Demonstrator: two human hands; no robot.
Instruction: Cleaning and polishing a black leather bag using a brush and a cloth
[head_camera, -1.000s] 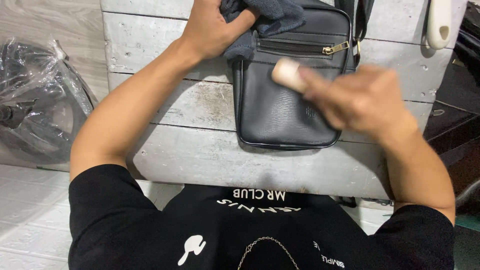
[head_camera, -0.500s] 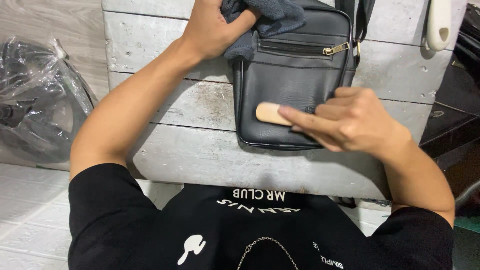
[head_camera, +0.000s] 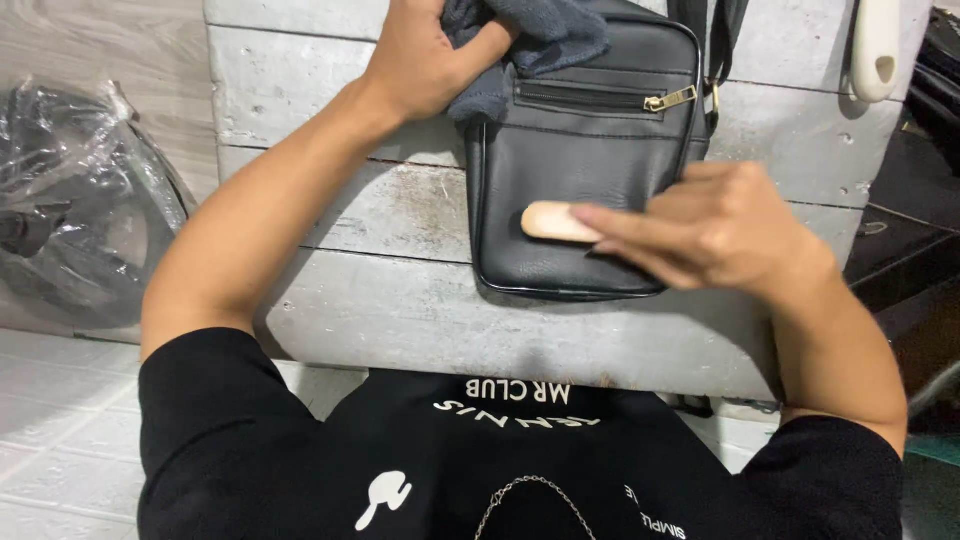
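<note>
- A black leather shoulder bag (head_camera: 580, 180) lies flat on a worn, whitewashed plank table (head_camera: 330, 210), its bottom edge towards the table's near edge and its top reaching the far edge of the view.
- The right hand (head_camera: 715, 225) grips a small tan wooden brush (head_camera: 555, 222), fingers curled closed around its rear end, the brush pressed against the lower front panel of the bag.
- The left hand (head_camera: 425, 55) rests at the bag's upper left corner, fingers closed on a dark grey cloth (head_camera: 545, 40) bunched over the top of the bag.
- A closed zip with a brass pull (head_camera: 670, 99) runs across the bag's front pocket, just below the cloth.
- The bag's strap (head_camera: 715, 40) trails off from the upper right corner towards the table's far edge.
- A white plastic handle (head_camera: 877, 50) lies near the table's far right corner, well apart from the bag.
- Left of the table, a dark object wrapped in clear plastic (head_camera: 75, 200) sits on the floor.
- The person wears a black printed T-shirt (head_camera: 500, 460).
</note>
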